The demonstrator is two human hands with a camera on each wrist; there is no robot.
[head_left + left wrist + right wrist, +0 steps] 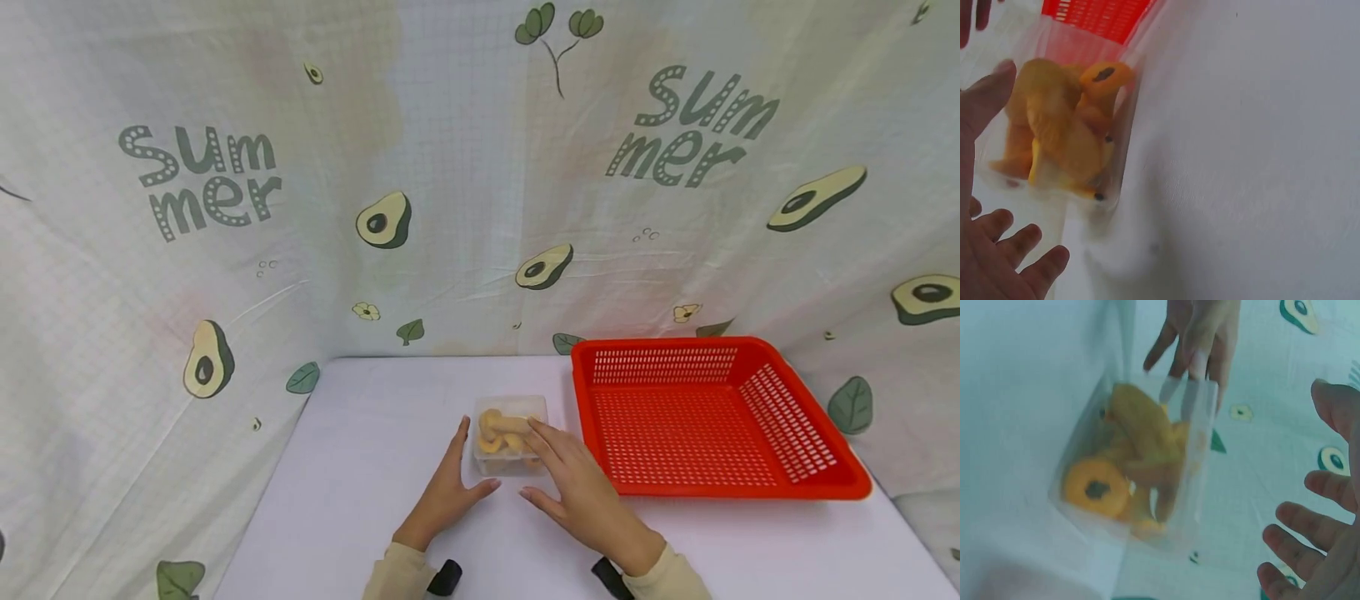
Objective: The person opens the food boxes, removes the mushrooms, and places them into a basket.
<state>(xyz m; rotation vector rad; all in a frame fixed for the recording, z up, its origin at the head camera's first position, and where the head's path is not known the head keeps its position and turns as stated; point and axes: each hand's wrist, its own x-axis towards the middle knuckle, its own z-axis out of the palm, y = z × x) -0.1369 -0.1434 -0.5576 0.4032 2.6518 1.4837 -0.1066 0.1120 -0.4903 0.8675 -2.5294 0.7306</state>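
Right now, a clear rectangular plastic box (pixel 497 466) of orange-yellow, curved pieces (pixel 1063 134) sits between the fingers of the left hand (pixel 446 490) and the right hand (pixel 583 493). Both hands' fingers are spread, clamped on nothing; whether the right fingertips graze the box, I cannot tell. For a steady hold, I'd set opposing fingers low on the side walls and press evenly, since thin plastic probably flexes. Right of the right fingers stands a red perforated plastic basket (pixel 735 490), its rim crowding that side; bare white tabletop (pixel 360 433) lies left of the left fingers, giving more room.
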